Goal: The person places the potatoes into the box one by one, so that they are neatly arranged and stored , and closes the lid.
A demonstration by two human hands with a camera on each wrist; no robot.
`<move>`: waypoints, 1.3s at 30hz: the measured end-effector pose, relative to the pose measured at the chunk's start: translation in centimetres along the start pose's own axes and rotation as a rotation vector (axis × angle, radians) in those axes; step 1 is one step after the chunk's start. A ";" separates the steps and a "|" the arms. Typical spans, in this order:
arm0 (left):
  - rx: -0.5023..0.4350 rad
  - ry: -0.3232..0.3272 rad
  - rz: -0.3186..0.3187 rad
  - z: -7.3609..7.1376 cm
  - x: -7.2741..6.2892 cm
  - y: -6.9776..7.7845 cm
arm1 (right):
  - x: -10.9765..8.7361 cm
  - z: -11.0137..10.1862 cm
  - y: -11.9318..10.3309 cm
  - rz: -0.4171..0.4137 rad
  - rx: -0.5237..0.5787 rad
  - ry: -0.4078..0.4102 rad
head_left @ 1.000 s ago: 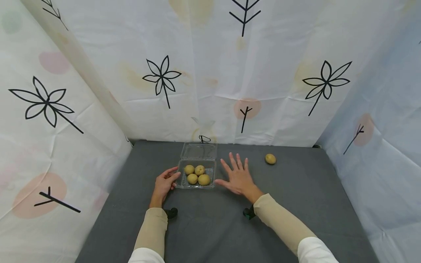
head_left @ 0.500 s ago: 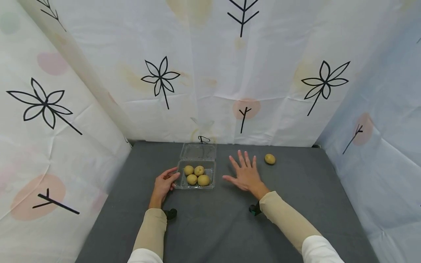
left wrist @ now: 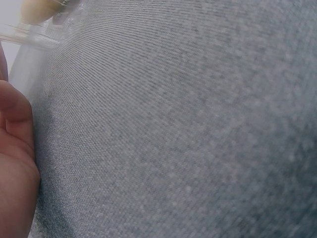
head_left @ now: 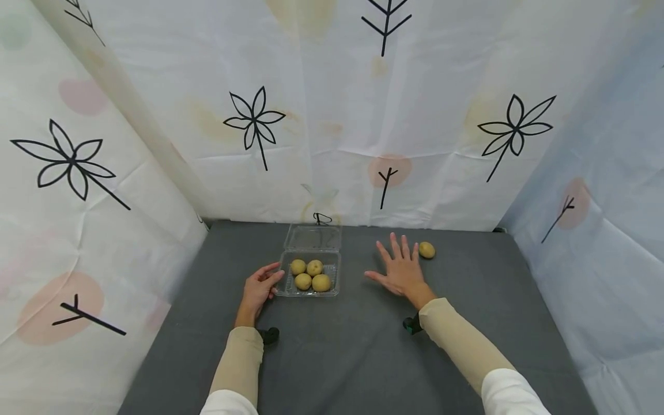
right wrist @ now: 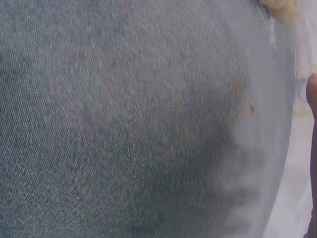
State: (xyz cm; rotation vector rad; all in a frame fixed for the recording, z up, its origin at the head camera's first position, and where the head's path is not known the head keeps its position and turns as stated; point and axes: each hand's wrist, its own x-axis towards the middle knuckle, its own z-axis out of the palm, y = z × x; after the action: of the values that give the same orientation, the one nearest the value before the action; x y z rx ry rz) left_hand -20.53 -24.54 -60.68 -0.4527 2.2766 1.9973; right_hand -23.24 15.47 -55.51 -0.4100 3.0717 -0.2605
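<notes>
A clear plastic clamshell container lies on the grey table with its lid folded back. Several small yellow potatoes sit inside its base. My left hand holds the container's left edge, thumb near the rim; in the left wrist view only part of the hand shows, below a container corner. To the right of the container my right hand is spread above the table, holding nothing. Just beyond its fingers, to the right, lies a single loose potato.
The grey cloth-covered table ends at a white patterned curtain behind. More curtains stand at the left and right. A small black loop shows behind the lid.
My right hand has moved right and slightly away from me, from beside the container toward the loose potato, fingers spread throughout. My left hand and the container have stayed in place.
</notes>
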 end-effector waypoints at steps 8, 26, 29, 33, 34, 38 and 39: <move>0.004 0.005 0.007 0.0 0.2 -0.3 | 0.2 0.0 1.6 0.066 0.033 0.004; -0.004 -0.008 0.007 -0.1 0.0 -0.3 | 0.1 -0.7 5.1 0.136 0.135 0.039; -0.010 -0.004 0.009 0.0 0.0 -0.4 | 0.1 -0.6 5.9 0.146 0.153 0.026; -0.007 0.001 0.021 0.1 0.0 -0.5 | 0.1 -0.8 6.8 0.163 0.202 0.044; -0.004 0.002 0.024 0.2 0.1 -0.5 | 0.1 -0.9 7.0 0.169 0.214 0.051; -0.011 0.004 0.023 0.1 0.1 -0.4 | 0.0 -1.1 7.7 0.191 0.239 0.072; -0.015 0.004 0.021 0.1 0.1 -0.4 | 0.0 -1.1 7.9 0.198 0.252 0.076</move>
State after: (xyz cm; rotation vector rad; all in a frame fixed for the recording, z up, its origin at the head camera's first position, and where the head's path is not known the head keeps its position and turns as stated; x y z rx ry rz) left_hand -20.54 -24.54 -61.08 -0.4366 2.2792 2.0263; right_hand -25.33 23.19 -55.76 -0.0868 3.0642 -0.6574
